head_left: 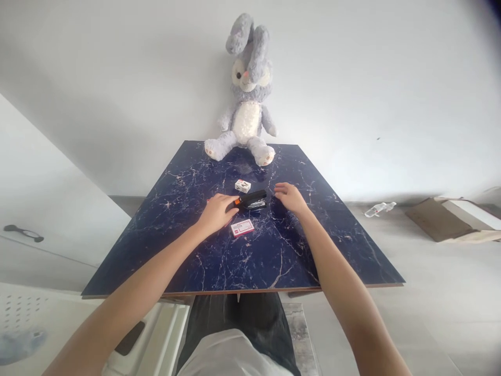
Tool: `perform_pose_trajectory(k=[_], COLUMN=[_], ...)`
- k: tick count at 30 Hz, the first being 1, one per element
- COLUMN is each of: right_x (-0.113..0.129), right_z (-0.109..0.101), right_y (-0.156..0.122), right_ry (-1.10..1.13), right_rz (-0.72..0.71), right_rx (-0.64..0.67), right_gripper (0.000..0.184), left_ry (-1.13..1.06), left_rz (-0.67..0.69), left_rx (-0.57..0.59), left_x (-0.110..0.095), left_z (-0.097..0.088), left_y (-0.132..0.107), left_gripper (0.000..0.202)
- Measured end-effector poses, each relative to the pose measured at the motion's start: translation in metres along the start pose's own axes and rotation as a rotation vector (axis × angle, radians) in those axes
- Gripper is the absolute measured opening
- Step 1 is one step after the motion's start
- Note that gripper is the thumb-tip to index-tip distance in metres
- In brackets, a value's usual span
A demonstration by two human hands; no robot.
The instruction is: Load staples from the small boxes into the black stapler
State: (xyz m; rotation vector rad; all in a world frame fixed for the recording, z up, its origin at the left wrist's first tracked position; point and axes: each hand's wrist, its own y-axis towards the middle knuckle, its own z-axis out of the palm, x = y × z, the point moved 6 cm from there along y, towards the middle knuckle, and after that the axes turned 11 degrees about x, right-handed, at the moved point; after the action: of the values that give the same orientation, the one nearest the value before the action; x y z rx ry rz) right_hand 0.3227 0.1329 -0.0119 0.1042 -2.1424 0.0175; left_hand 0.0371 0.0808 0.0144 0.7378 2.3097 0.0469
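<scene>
A black stapler (252, 200) with an orange part at its rear lies on the dark blue marbled table. My left hand (217, 211) is closed around its rear end, thumb and fingers on either side of the orange part. Just right of the stapler's front end, my right hand (288, 197) hovers over or rests on the table, fingers loosely extended and holding nothing. Beyond the stapler sits a small white box (242, 186) with a dark picture on it. Nearer to me is a flat white and red box (242, 227). Red edges of something mostly hidden show beneath my left hand.
A grey plush rabbit (246, 104) sits at the table's (274, 271) far edge against the wall. On the floor to the right are a clear plastic bottle (379, 209) and an open cardboard box (450, 219). A white door with a handle (23, 233) stands at left.
</scene>
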Motion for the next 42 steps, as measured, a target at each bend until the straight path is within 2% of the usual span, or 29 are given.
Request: perform_pose_trajectory(k=[5,9,13,16,19,22,24,27,30,34,37,42], right_x=[0.025,0.041,0.046,0.047,0.038,0.021,0.009,-0.001,0.001,0.009,0.008,0.002], right_z=[0.013,0.026,0.036,0.031,0.009,-0.023,-0.035,-0.029,-0.016,-0.011,-0.013,-0.012], right_y=[-0.01,-0.019,-0.019,-0.018,-0.017,-0.015,-0.013,-0.009,-0.007,-0.007,-0.007,-0.004], right_ry=[-0.39,-0.38,-0.401,-0.462,-0.498,-0.498,-0.517,-0.598,-0.651,-0.719,-0.72,-0.658], right_rz=[-0.202,-0.295,-0.259,-0.256,-0.222,-0.143,-0.056,0.026,0.018,-0.026,-0.025,0.01], right_rx=[0.145,0.258,0.255,0.254,0.292,0.206,0.148,0.202,0.222,0.145,0.073,-0.041], right_gripper=[0.04,0.043,0.027,0.018,0.016,0.027,0.037,0.044,0.035,0.026,0.03,0.026], left_ry=[0.028,0.057,0.22,0.237,0.218,0.218,0.214,0.209,0.196,0.187,0.177,0.173], left_rz=[-0.009,-0.025,-0.036,-0.038,-0.068,-0.102,-0.108,-0.111,-0.119,-0.132,-0.15,-0.163], left_rx=[0.027,0.062,0.114,0.09,0.074,0.067,0.075,0.075,0.075,0.083,0.086,0.09], left_x=[0.013,0.026,0.03,0.031,0.034,0.037,0.039,0.039,0.038,0.039,0.041,0.04], left_z=[0.0,-0.005,0.0,-0.001,-0.005,-0.01,-0.01,-0.009,-0.008,-0.007,-0.007,-0.007], left_y=[0.016,0.017,0.018,0.019,0.019,0.017,0.015,0.012,0.012,0.011,0.011,0.01], left_gripper=[0.039,0.042,0.049,0.045,0.043,0.044,0.045,0.045,0.046,0.047,0.048,0.048])
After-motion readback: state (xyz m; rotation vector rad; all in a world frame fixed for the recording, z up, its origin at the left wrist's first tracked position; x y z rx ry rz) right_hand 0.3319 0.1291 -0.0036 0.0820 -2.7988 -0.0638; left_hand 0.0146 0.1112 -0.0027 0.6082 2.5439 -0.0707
